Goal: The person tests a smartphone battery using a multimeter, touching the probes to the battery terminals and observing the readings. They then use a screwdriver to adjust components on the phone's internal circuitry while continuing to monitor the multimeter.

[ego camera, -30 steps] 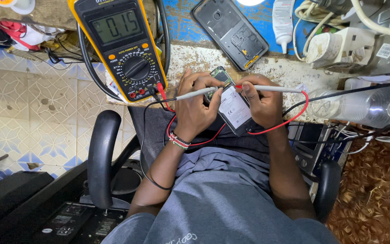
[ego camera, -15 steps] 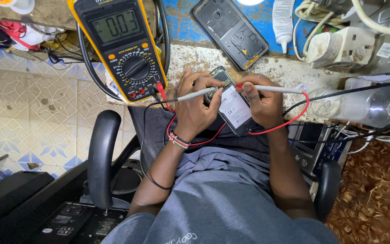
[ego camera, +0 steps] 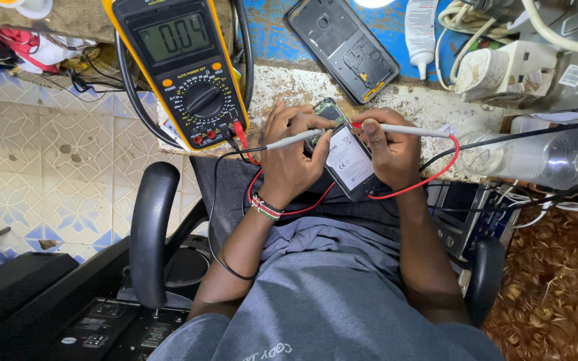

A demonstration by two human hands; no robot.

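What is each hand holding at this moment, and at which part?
The left hand holds one grey probe near its tip end. The right hand holds the other probe along its shaft, both over the opened phone.

The person wears a loose grey short-sleeved cotton shirt [ego camera: 342, 294] with pale lettering near the hem, both forearms bare, and a narrow beaded wristband in red, white, green and black [ego camera: 265, 206] around the left wrist.

Almost nothing has moved: both probes [ego camera: 296, 139] stay pressed to the opened phone [ego camera: 344, 159].
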